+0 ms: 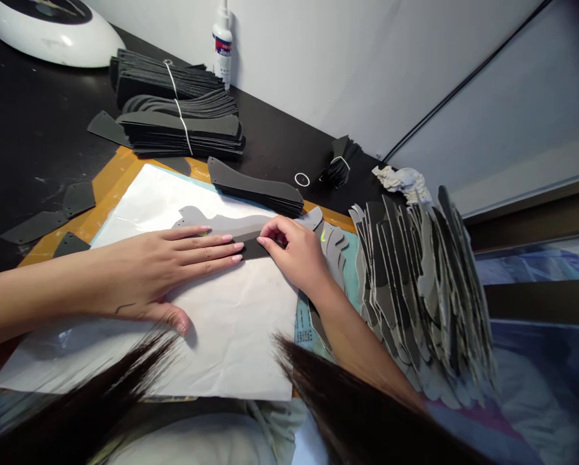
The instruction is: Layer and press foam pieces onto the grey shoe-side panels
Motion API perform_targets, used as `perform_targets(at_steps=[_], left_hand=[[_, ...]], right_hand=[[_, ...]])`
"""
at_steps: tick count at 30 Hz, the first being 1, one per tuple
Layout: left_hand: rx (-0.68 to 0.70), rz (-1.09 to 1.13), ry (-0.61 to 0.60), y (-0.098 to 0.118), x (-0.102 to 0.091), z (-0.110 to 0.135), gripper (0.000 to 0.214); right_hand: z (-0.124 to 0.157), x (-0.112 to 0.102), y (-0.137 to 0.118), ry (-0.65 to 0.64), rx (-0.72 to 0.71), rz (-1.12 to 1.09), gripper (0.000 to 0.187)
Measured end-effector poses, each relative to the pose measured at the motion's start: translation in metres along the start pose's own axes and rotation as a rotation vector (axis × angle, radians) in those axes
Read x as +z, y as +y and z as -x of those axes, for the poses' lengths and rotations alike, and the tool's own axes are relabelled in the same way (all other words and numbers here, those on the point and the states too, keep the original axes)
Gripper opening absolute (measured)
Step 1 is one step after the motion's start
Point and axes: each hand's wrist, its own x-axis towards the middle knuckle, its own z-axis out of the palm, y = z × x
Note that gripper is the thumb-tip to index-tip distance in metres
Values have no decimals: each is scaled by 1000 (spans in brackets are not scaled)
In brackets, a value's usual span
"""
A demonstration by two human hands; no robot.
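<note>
My left hand lies flat, fingers stretched out, over a light grey cut piece and the end of a dark grey strip. Both pieces overlap along a long edge on a white paper sheet. Thumb and forefinger of my right hand are closed at the strip's right part, on its upper edge. Just beyond my hands rests a stack of dark curved pieces. Several light grey pieces fan out to the right of my right hand, partly hidden by it.
Banded bundles of dark pieces stand at the back, beside a white bottle. On the right leans a large row of grey pieces, with crumpled tissue behind. Loose dark pieces lie left. A white rounded device occupies the far left corner.
</note>
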Motion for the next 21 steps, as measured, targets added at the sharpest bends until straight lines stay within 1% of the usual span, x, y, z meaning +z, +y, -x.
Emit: perform_targets(at_steps=[3, 5, 11, 15, 21], left_hand=[[47, -35, 33, 0, -1, -1, 103], [53, -37, 41, 0, -1, -2, 103], [0, 23, -6, 2, -3, -1, 102], [29, -29, 47, 1, 0, 0, 101], [47, -96, 72, -4, 2, -15, 101]], right_hand=[[-1, 0, 0, -3, 5, -2, 12], [-2, 0, 0, -3, 7, -4, 12], [-2, 1, 0, -7, 26, 21, 11], [-2, 1, -1, -18, 40, 23, 12], [-3, 0, -1, -34, 54, 14, 13]])
